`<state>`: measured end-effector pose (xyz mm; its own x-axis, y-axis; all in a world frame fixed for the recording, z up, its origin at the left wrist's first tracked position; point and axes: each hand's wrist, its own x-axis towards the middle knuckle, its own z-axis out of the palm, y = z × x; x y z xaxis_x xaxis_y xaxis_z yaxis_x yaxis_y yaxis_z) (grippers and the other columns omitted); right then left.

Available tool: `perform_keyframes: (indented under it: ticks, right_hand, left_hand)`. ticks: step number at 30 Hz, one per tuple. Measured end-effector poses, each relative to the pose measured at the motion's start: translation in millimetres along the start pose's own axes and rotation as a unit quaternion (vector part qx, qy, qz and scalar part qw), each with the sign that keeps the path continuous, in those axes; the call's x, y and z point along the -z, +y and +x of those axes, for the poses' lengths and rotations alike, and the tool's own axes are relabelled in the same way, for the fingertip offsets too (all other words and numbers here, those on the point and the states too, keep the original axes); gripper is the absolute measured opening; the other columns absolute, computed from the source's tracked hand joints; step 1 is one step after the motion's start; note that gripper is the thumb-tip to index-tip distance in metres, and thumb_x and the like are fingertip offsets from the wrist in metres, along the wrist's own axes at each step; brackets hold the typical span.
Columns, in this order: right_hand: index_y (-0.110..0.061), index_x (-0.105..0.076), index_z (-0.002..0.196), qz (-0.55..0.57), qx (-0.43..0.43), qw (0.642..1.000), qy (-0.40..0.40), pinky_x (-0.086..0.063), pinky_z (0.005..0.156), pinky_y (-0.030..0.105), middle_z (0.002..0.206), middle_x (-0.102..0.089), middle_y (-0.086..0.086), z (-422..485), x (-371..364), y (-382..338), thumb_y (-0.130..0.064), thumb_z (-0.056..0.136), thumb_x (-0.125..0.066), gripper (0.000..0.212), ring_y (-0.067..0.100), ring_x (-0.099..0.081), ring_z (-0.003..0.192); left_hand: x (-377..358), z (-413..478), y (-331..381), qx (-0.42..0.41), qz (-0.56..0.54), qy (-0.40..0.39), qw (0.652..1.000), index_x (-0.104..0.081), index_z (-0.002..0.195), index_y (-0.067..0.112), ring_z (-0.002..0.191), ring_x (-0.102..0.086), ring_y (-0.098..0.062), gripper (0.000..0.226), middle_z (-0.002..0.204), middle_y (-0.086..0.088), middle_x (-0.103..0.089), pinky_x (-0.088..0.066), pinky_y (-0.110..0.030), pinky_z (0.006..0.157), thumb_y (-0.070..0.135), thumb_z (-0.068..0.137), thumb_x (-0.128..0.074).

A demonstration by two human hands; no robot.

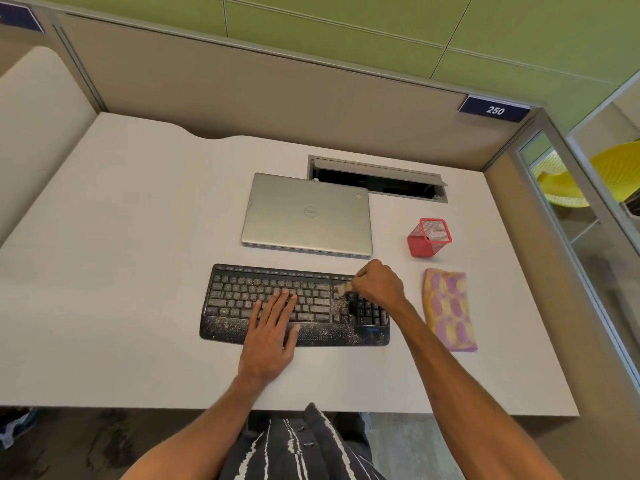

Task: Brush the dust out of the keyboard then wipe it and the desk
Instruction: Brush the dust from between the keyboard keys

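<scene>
From my station, the black keyboard (235,296) is my reference; it lies flat on the pale tabletop (121,271), long edge toward the person. Pale dust speckles most of its keys and its palm rest, while the number pad at its right end looks dark and far cleaner.

The left grip (273,327) lies flat on the middle of the keyboard, with straight, slightly spread fingers on the keys and the palm over the palm rest. It holds nothing.

The right grip (379,285) is over the keyboard's right end with its fingers curled tightly round a small brush (343,289). The brush's pale tip points left and meets the keys just left of the number pad. Little of the brush shows beyond the fingers.

Just right of the keyboard, apart from it, lies a folded yellow and purple cloth (448,308). Behind the keyboard's right end stands a red mesh pen holder (427,239). Directly behind the keyboard sits a closed silver Dell laptop (306,214), and farther back is an open cable slot (374,178).
</scene>
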<state>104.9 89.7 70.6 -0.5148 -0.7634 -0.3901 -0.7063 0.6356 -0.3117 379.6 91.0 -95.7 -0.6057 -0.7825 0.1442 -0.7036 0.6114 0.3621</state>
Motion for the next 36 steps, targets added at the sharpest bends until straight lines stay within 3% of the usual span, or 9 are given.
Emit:
perform_keyframes:
  ticks: [3, 9, 14, 18, 21, 24, 28, 31, 36]
  right_hand:
    - [-0.020, -0.081, 0.105, 0.026, -0.001, 0.998, 0.054, -0.047, 0.062, 0.026, 0.092, -0.078, 0.001, 1, 2, -1, -0.025, 0.090, -0.066, 0.022, 0.017, -0.068, 0.075]
    - [-0.016, -0.081, 0.088, -0.014, -0.008, 1.000, -0.016, -0.056, 0.067, 0.030, 0.084, -0.077, -0.001, 0, -4, -5, -0.019, 0.086, -0.067, 0.014, 0.015, -0.067, 0.069]
    - [-0.016, -0.081, 0.098, 0.015, -0.008, 0.999, 0.032, -0.048, 0.063, 0.028, 0.081, -0.073, -0.001, 1, 1, -9, -0.023, 0.089, -0.070, 0.016, 0.019, -0.068, 0.074]
    - [-0.018, -0.082, 0.094, -0.020, -0.001, 0.999, -0.032, -0.060, 0.074, 0.035, 0.086, -0.077, -0.002, 1, -6, -8, -0.020, 0.089, -0.069, 0.014, 0.017, -0.069, 0.074]
    - [-0.023, -0.082, 0.094, -0.057, 0.028, 0.997, -0.043, -0.057, 0.073, 0.033, 0.090, -0.079, -0.006, 4, 5, -4, -0.030, 0.088, -0.073, 0.012, 0.012, -0.066, 0.073]
    - [-0.027, -0.081, 0.097, -0.149, 0.082, 0.985, 0.019, -0.047, 0.069, 0.029, 0.087, -0.078, -0.006, 1, 18, 3, -0.053, 0.091, -0.071, 0.028, 0.015, -0.066, 0.074]
    - [-0.026, -0.078, 0.116, -0.226, 0.157, 0.961, 0.025, -0.050, 0.078, 0.031, 0.099, -0.078, -0.004, -2, 11, 3, -0.048, 0.099, -0.065, 0.030, 0.019, -0.069, 0.085]
    - [-0.025, -0.077, 0.116, -0.217, 0.187, 0.958, 0.023, -0.050, 0.075, 0.029, 0.090, -0.076, -0.005, -6, -1, -6, -0.047, 0.101, -0.064, 0.030, 0.015, -0.061, 0.071]
    - [-0.026, -0.078, 0.111, -0.182, 0.173, 0.968, 0.018, -0.054, 0.078, 0.031, 0.094, -0.078, -0.008, -3, 5, -13, -0.047, 0.098, -0.064, 0.029, 0.014, -0.062, 0.075]
  left_hand:
    - [0, 0, 0, 0.000, 0.003, -0.001, 1.000, -0.018, 0.176, 0.022, 0.171, -0.006, -0.018, 0.069, 0.184, 0.000, -0.013, -0.010, -0.059, 0.137, 0.048, 0.115, -0.036]
    - [0, 0, 0, -0.002, 0.002, 0.000, 1.000, -0.020, 0.176, 0.022, 0.171, -0.007, -0.018, 0.069, 0.184, -0.001, -0.015, -0.012, -0.059, 0.137, 0.047, 0.115, -0.038]
    - [-2, 0, -1, -0.002, 0.008, -0.001, 1.000, -0.019, 0.176, 0.022, 0.171, -0.006, -0.018, 0.068, 0.184, -0.001, -0.014, -0.011, -0.059, 0.137, 0.049, 0.115, -0.034]
    - [-2, 0, -1, -0.001, 0.003, 0.004, 1.000, -0.020, 0.176, 0.022, 0.171, -0.007, -0.018, 0.068, 0.184, -0.001, -0.015, -0.012, -0.059, 0.137, 0.049, 0.115, -0.034]
    - [-1, 0, -1, -0.002, 0.003, 0.006, 1.000, -0.020, 0.176, 0.022, 0.171, -0.007, -0.018, 0.068, 0.184, -0.001, -0.016, -0.012, -0.059, 0.137, 0.049, 0.115, -0.033]
    - [-2, 0, -1, -0.002, 0.004, 0.005, 1.000, -0.020, 0.176, 0.022, 0.171, -0.007, -0.018, 0.068, 0.184, -0.001, -0.015, -0.012, -0.059, 0.137, 0.048, 0.115, -0.034]
    - [-3, 0, -1, -0.001, 0.007, -0.001, 1.000, -0.019, 0.176, 0.021, 0.171, -0.005, -0.018, 0.069, 0.184, -0.001, -0.013, -0.011, -0.059, 0.137, 0.049, 0.115, -0.034]
    - [-3, 1, -2, -0.002, 0.007, 0.000, 1.000, -0.020, 0.176, 0.021, 0.171, -0.007, -0.019, 0.068, 0.184, -0.001, -0.015, -0.011, -0.059, 0.137, 0.049, 0.115, -0.033]
    - [-3, 0, -2, -0.002, 0.008, 0.001, 1.000, -0.019, 0.176, 0.021, 0.171, -0.006, -0.019, 0.069, 0.184, -0.002, -0.014, -0.012, -0.059, 0.137, 0.049, 0.115, -0.035]
